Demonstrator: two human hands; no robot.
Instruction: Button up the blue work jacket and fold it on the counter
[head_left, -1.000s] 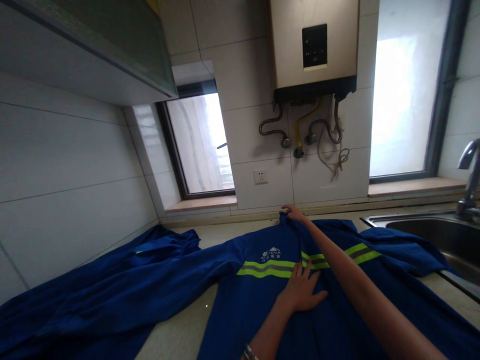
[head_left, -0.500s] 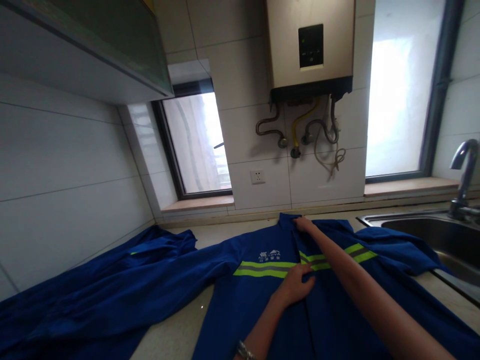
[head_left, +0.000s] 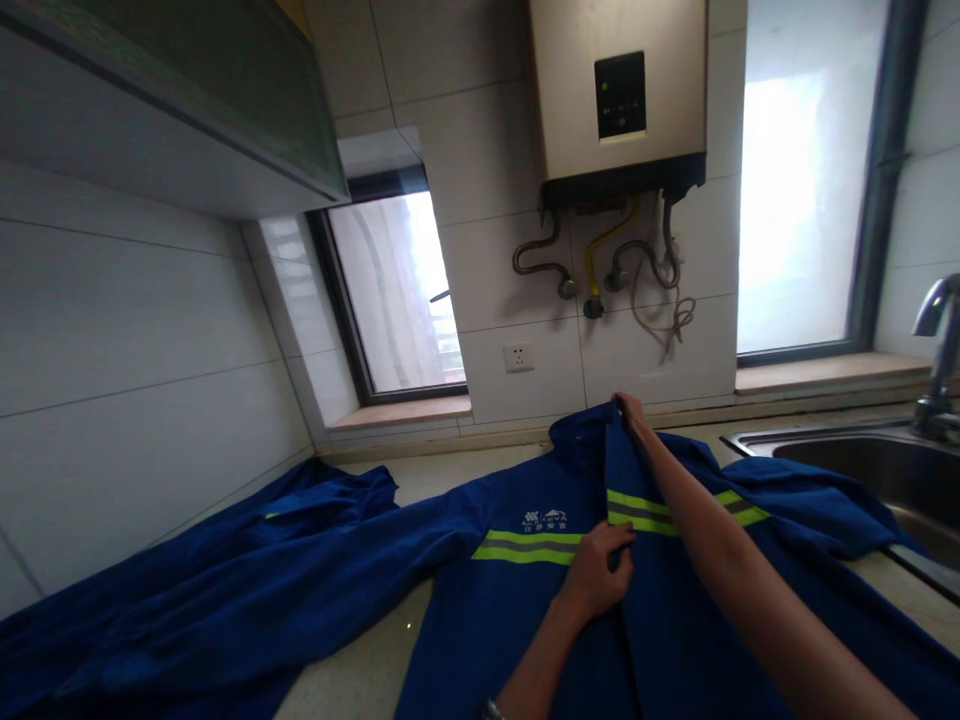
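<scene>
My blue jacket lies front up on the pale counter, its collar toward the tiled wall and its hem toward me. With my right hand I am pinching the top of one front panel beside the collar, the cloth raised between thumb and fingers, and my forearm crosses over the chest. My left hand is lower down, fingers bent at the front opening, beside the yellow-green reflective band; from here I can't quite tell whether they grip the edge or only rest on it. A bracelet shows at that wrist. White lettering sits just above the band. One sleeve stretches leftward, over to more blue cloth bunched near the corner; the other sleeve reaches the sink, where a tap stands. A water heater hangs on the wall ahead, above a socket.
</scene>
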